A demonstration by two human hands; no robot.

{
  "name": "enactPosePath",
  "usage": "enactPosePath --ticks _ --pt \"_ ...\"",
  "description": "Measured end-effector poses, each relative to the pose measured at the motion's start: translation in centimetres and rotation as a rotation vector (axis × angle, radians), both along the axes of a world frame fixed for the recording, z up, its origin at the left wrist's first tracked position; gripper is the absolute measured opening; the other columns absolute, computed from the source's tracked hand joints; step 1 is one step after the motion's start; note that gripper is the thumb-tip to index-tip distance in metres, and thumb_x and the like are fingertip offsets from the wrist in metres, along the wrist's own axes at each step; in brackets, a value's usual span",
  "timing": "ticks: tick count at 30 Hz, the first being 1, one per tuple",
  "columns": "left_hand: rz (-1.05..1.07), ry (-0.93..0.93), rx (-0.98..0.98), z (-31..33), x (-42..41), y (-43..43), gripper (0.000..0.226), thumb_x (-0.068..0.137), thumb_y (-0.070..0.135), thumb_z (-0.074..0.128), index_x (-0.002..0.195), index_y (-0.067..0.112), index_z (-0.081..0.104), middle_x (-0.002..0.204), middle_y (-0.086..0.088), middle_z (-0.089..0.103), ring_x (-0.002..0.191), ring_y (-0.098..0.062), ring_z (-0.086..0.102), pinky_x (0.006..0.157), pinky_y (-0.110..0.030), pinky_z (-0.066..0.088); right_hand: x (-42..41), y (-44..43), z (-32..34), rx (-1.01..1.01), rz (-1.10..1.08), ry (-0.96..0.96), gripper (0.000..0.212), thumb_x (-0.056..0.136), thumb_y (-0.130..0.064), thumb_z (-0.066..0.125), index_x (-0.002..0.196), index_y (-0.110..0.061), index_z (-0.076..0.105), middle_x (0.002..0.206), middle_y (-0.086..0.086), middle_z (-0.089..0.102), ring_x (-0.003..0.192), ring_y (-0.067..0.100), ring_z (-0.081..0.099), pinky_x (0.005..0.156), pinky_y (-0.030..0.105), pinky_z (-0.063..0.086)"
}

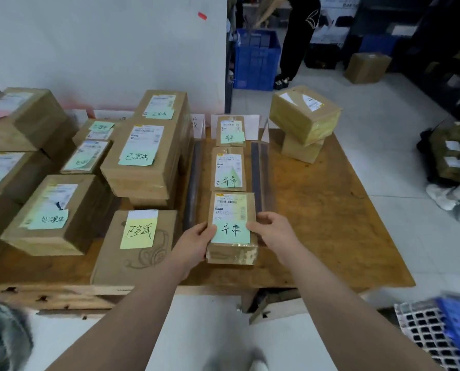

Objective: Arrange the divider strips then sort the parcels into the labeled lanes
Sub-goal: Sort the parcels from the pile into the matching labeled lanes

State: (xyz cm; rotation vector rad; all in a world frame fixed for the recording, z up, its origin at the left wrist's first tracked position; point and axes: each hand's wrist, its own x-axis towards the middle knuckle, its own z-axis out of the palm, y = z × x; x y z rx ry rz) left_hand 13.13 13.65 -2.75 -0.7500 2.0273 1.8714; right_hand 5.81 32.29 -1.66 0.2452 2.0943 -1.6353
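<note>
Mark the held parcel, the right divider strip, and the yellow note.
held parcel (230,207), head view, on its shipping label.
right divider strip (256,170), head view, mid-length.
yellow note (140,232), head view, its centre.

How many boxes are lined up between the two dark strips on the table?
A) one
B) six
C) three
C: three sit in a row between the left strip and the right strip: the far box, the middle box and the near box, which the left hand and the right hand grip.
</note>
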Motion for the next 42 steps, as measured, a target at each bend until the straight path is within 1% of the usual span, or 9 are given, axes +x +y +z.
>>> enactPosePath --ticks 4,12,20,23,25,27,32,39,42 --pt "0.003 -0.038 -0.039 -1.8 -0.4 0.0 0.033 0.099 0.041 0.05 0.131 0.033 0.053 0.098 0.018 0.072 0.094 -0.009 0.068 0.077 -0.031 0.058 0.0 -0.7 -1.9 0.039 0.009 0.03 0.032 0.087 -0.013 0.071 0.116 -0.017 0.059 0.094 -0.008 0.065 0.088 0.011 0.065 0.067 0.023 0.054" --pt "-0.003 -0.128 -0.094 -4.4 -1.2 0.0 0.05 0.101 0.039 0.047 0.148 0.028 0.037 0.124 0.005 0.062 0.113 -0.015 0.058 0.096 -0.041 0.053 0.0 -1.1 -4.7 0.126 0.04 0.03 0.04 0.09 -0.013 0.067 0.129 -0.011 0.058 0.118 0.002 0.068 0.091 0.011 0.067 0.065 0.02 0.056" --pt "-0.048 -0.094 -0.224 -4.2 -1.3 0.1 0.051 0.1 0.042 0.047 0.148 0.026 0.037 0.126 0.008 0.062 0.101 -0.011 0.063 0.069 -0.024 0.059 -0.3 -1.6 -4.1 0.221 0.07 0.106 0.039 0.089 -0.017 0.068 0.127 -0.012 0.058 0.119 0.002 0.067 0.094 0.015 0.067 0.077 0.034 0.059" --pt "-0.057 0.031 -0.333 -2.2 -1.2 0.3 0.03 0.1 0.041 0.047 0.129 0.032 0.047 0.107 0.018 0.055 0.066 0.007 0.062 0.041 -0.007 0.043 -0.4 -1.5 -2.6 0.257 0.093 0.214 0.036 0.09 -0.021 0.067 0.125 -0.016 0.06 0.122 -0.003 0.065 0.098 0.008 0.06 0.075 0.026 0.056" --pt "-0.078 0.125 -0.404 -0.4 -1.2 0.3 0.01 0.1 0.039 0.049 0.107 0.042 0.043 0.095 0.022 0.05 0.059 0.028 0.052 0.039 -0.001 0.037 -0.6 -1.2 -1.2 0.287 0.112 0.28 0.043 0.091 -0.024 0.066 0.132 -0.016 0.056 0.13 -0.002 0.06 0.113 0.012 0.057 0.084 0.032 0.056" --pt "-0.092 0.215 -0.487 1.4 -1.5 0.2 0.011 0.1 0.037 0.051 0.107 0.039 0.042 0.089 0.027 0.045 0.06 0.037 0.042 0.041 0.002 0.034 -0.8 -0.7 0.5 0.34 0.142 0.357 0.047 0.093 -0.026 0.063 0.137 -0.016 0.052 0.136 -0.001 0.056 0.121 0.015 0.053 0.084 0.022 0.051" --pt "-0.126 0.362 -0.695 5.9 -3.5 0.1 0.041 0.099 0.038 0.051 0.138 0.026 0.047 0.117 0.022 0.051 0.072 0.012 0.048 0.044 -0.006 0.033 -2.2 1.6 5.2 0.498 0.171 0.544 0.049 0.095 -0.031 0.058 0.14 -0.017 0.048 0.139 -0.001 0.054 0.125 0.015 0.051 0.097 0.026 0.04" --pt "-0.178 0.486 -0.763 11.5 -8.7 3.3 0.038 0.099 0.037 0.048 0.135 0.022 0.051 0.131 0.003 0.061 0.109 -0.012 0.059 0.09 -0.035 0.052 -5.8 6.7 10.1 0.583 0.05 0.635 0.047 0.095 -0.034 0.058 0.137 -0.016 0.052 0.137 0.002 0.056 0.124 0.018 0.052 0.1 0.027 0.038" --pt "-0.164 0.517 -0.737 12.7 -11.7 5.8 0.042 0.099 0.035 0.049 0.138 0.017 0.048 0.134 -0.001 0.058 0.099 -0.009 0.056 0.074 -0.021 0.045 -8.4 8.9 11.1 0.593 0.003 0.643 0.045 0.095 -0.034 0.058 0.135 -0.015 0.054 0.133 0.002 0.059 0.122 0.019 0.054 0.095 0.024 0.037"
